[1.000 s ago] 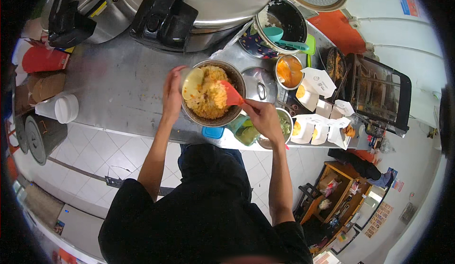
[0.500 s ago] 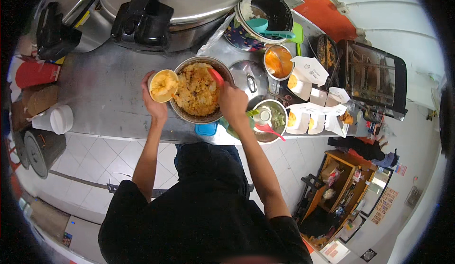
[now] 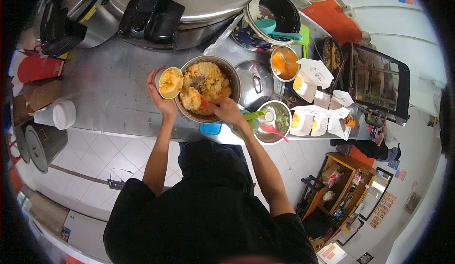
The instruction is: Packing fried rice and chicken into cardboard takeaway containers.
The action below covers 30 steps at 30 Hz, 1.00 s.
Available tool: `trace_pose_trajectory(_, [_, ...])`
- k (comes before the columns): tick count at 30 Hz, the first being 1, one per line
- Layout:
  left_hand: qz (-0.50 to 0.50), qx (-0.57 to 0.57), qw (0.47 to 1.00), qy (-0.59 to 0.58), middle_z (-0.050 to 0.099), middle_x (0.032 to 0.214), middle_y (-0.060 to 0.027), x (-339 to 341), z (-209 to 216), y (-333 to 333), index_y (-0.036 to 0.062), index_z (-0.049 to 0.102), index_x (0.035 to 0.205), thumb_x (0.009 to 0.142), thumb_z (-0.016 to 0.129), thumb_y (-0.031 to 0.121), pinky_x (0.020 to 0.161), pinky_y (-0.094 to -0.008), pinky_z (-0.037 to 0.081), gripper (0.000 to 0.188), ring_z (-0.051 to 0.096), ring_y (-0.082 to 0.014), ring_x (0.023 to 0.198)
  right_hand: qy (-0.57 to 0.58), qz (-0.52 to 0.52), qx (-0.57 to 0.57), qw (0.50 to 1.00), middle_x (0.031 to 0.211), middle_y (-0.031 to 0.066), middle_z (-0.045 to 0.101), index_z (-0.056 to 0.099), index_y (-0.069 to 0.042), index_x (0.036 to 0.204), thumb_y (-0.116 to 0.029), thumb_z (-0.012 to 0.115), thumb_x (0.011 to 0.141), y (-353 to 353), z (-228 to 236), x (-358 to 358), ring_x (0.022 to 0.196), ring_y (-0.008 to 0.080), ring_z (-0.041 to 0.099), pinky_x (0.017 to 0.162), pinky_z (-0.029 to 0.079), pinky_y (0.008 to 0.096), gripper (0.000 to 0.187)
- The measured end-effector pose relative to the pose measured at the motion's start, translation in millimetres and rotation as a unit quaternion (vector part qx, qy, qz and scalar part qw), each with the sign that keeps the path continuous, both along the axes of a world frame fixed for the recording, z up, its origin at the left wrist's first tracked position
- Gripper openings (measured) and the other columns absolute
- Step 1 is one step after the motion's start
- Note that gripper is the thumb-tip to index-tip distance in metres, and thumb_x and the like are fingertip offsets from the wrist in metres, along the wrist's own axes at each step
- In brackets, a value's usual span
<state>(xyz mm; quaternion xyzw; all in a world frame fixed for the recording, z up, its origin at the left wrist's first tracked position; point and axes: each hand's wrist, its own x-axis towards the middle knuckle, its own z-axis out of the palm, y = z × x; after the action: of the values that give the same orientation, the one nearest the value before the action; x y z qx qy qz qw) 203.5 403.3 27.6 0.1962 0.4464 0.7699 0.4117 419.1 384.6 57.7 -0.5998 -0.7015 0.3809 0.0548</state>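
Observation:
My left hand (image 3: 163, 100) is wrapped round a paper cup (image 3: 170, 83) partly filled with yellow-orange rice, tilted toward the bowl. Right beside it stands a round metal bowl (image 3: 235, 77) of mixed rice (image 3: 215, 80), with a bare patch of its bottom showing. In my right hand (image 3: 227, 111) is a red spoon (image 3: 204, 103), its head heaped with rice over the bowl's near left side, close to the cup. A blue lid or small box (image 3: 210, 128) lies by the counter's front edge, below the bowl.
Two large steel pressure cookers (image 3: 208, 3) stand behind. Rightward are a metal lid (image 3: 253, 81), a rice pot (image 3: 241, 34), an orange sauce bowl (image 3: 284, 64), a bowl of greenish liquid (image 3: 280, 136) with ladles, open white boxes (image 3: 301, 126) and a glass-fronted oven (image 3: 379, 77). White containers (image 3: 64, 114) sit leftward.
The red spoon has swung from the bowl's upper right to its lower left and now carries a heap of rice. The cup stays beside the bowl in my left hand.

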Motion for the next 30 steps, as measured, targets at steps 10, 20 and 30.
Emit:
trace_pose_trajectory(10, [-0.366,-0.199,0.909,0.017,0.055,0.135,-0.0083,-1.6,44.9,25.0,0.0104,0.050,0.139,0.105,0.039,0.042,0.103,-0.0409,0.046,0.047,0.052,-0.0224,0.128,-0.076,-0.057,0.099,0.991,0.074,0.0193,0.067,0.074,-0.010,0.097,-0.027,0.065,0.089,22.4,144.3,25.4,0.067,0.0363,0.067,0.060,0.052,0.0451,0.021])
trace_pose_trajectory(20, [-0.470,-0.271,0.781,-0.309,0.055,0.139,-0.0089,46.2,24.5,31.6,0.0105,0.047,0.141,0.106,0.025,0.044,0.103,-0.0498,0.044,0.053,0.052,-0.0261,0.128,-0.172,-0.088,0.276,0.942,0.070,0.0137,0.063,0.068,-0.007,0.099,-0.016,0.059,0.093,-6.1,127.2,-4.8,0.059,0.0313,0.065,0.052,0.051,0.0428,0.015])
trace_pose_trajectory(30, [-0.387,-0.241,0.860,-0.227,0.058,0.134,-0.0090,56.2,41.3,31.7,0.0062,0.048,0.137,0.107,0.028,0.037,0.104,-0.0429,0.046,0.047,0.056,-0.0216,0.124,0.051,-0.181,0.127,0.974,0.067,0.0284,0.058,0.069,0.004,0.087,-0.017,0.058,0.096,-14.7,91.1,-3.8,0.064,0.0459,0.061,0.054,0.045,0.0475,0.025])
